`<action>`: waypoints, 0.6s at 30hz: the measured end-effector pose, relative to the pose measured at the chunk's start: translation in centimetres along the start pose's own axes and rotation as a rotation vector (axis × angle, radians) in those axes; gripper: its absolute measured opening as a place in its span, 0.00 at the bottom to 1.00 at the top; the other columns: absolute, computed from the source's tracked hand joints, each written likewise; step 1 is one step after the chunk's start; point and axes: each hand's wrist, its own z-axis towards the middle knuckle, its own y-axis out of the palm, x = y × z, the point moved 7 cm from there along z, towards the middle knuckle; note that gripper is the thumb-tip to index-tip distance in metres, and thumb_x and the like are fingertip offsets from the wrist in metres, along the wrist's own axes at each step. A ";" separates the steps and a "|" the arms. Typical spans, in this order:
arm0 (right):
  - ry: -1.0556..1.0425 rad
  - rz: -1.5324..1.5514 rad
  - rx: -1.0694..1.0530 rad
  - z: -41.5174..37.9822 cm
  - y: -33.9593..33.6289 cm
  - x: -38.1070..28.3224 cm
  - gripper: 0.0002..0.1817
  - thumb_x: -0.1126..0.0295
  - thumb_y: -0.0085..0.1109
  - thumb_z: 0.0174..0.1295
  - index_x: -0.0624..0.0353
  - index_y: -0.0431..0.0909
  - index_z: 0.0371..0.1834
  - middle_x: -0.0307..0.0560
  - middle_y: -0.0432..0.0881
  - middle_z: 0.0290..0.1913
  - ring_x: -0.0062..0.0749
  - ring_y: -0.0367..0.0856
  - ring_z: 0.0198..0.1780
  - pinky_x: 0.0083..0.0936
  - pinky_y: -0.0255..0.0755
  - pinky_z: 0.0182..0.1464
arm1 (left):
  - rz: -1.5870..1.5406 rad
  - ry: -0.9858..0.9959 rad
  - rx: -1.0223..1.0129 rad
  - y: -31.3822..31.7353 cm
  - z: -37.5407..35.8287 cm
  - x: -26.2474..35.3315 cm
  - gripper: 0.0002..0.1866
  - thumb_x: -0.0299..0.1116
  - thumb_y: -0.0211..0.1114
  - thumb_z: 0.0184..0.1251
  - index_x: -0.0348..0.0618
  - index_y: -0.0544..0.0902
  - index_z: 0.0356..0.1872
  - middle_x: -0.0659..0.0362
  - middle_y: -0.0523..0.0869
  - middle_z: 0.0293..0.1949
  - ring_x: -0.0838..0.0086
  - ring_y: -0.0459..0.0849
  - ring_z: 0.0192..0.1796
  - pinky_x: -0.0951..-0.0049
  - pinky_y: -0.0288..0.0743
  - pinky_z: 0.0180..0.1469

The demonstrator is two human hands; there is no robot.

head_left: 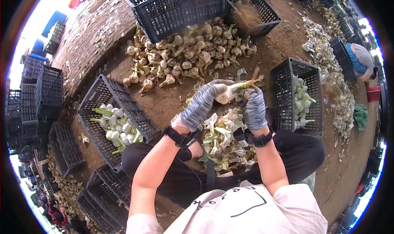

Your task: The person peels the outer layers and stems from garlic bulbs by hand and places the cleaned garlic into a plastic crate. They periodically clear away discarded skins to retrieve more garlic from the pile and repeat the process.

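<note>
Brown dirt floor (349, 172) lies under a garlic pile (184, 59) just past the grip. The left hand (202, 106) pinches a garlic bulb (223, 96), seemingly to keep it steady. The right hand (255, 110) pinches its stalk side, above loose skins (225, 140).

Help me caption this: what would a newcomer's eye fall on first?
Probably the gloved left hand and right hand, mid-picture, with a garlic bulb between them. Next, the big soil-stained garlic heap beyond them. Then the clean white bulbs in the black crate to the left.
</note>
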 end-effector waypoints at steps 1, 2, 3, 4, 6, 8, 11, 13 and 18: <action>0.128 0.268 -0.037 -0.2 0.4 0.3 0.09 0.72 0.47 0.61 0.64 0.76 0.37 0.42 0.79 0.33 0.25 0.77 0.33 0.24 0.75 0.38 | -0.225 -0.103 0.053 0.1 -0.2 -0.4 0.23 0.46 0.56 0.66 0.39 0.73 0.54 0.57 0.82 0.38 0.77 0.79 0.35 0.77 0.75 0.38; 0.253 0.536 -0.074 -0.3 1.0 0.7 0.10 0.71 0.46 0.62 0.64 0.76 0.37 0.44 0.79 0.34 0.28 0.79 0.33 0.28 0.78 0.39 | -0.448 -0.204 0.104 0.3 -0.4 -0.9 0.24 0.47 0.56 0.65 0.39 0.73 0.54 0.58 0.82 0.36 0.78 0.79 0.31 0.78 0.75 0.33; 0.303 0.627 -0.060 0.2 0.9 1.2 0.11 0.69 0.46 0.59 0.65 0.75 0.38 0.49 0.79 0.31 0.37 0.78 0.32 0.38 0.78 0.41 | -0.442 -0.217 0.149 0.0 -0.4 -1.2 0.25 0.48 0.56 0.65 0.39 0.72 0.54 0.58 0.80 0.35 0.79 0.78 0.28 0.79 0.72 0.25; 0.301 0.628 -0.061 0.2 0.8 1.4 0.11 0.69 0.46 0.59 0.65 0.75 0.38 0.49 0.79 0.31 0.37 0.78 0.32 0.38 0.78 0.41 | -0.440 -0.216 0.149 -0.2 -0.2 -1.4 0.25 0.48 0.56 0.65 0.39 0.72 0.54 0.58 0.80 0.35 0.79 0.78 0.28 0.79 0.72 0.25; 0.338 0.765 0.028 0.0 0.7 1.8 0.12 0.69 0.47 0.59 0.65 0.75 0.39 0.49 0.78 0.31 0.37 0.77 0.32 0.39 0.78 0.45 | -0.338 -0.075 0.103 -0.9 0.6 -1.1 0.25 0.47 0.56 0.65 0.38 0.72 0.54 0.58 0.79 0.36 0.80 0.77 0.27 0.79 0.69 0.23; 0.334 0.752 0.028 -0.8 0.2 2.1 0.11 0.70 0.47 0.59 0.65 0.75 0.40 0.48 0.78 0.31 0.35 0.77 0.32 0.40 0.78 0.47 | -0.370 -0.121 0.039 -1.0 0.1 -2.3 0.24 0.42 0.57 0.66 0.38 0.69 0.57 0.56 0.80 0.43 0.76 0.80 0.33 0.78 0.75 0.30; 0.170 0.637 -0.090 -0.5 0.0 1.5 0.10 0.70 0.49 0.62 0.63 0.74 0.42 0.46 0.80 0.36 0.35 0.81 0.36 0.41 0.80 0.44 | -0.315 -0.011 0.040 -0.4 -0.5 -0.2 0.24 0.34 0.59 0.66 0.38 0.68 0.61 0.55 0.79 0.51 0.71 0.80 0.49 0.73 0.76 0.51; 0.060 0.441 -0.079 -1.1 0.1 -0.2 0.11 0.69 0.51 0.61 0.63 0.73 0.43 0.46 0.79 0.38 0.34 0.81 0.36 0.39 0.80 0.44 | -0.107 0.060 0.099 -0.6 -0.6 0.2 0.22 0.35 0.60 0.66 0.38 0.71 0.59 0.56 0.80 0.49 0.74 0.80 0.49 0.74 0.75 0.51; 0.352 1.014 -0.158 0.5 -1.8 -0.3 0.10 0.68 0.49 0.64 0.61 0.73 0.43 0.52 0.77 0.40 0.29 0.79 0.35 0.31 0.79 0.43 | 0.046 0.088 0.103 -1.7 -0.2 0.9 0.20 0.36 0.63 0.64 0.38 0.77 0.54 0.60 0.82 0.47 0.79 0.79 0.48 0.77 0.72 0.54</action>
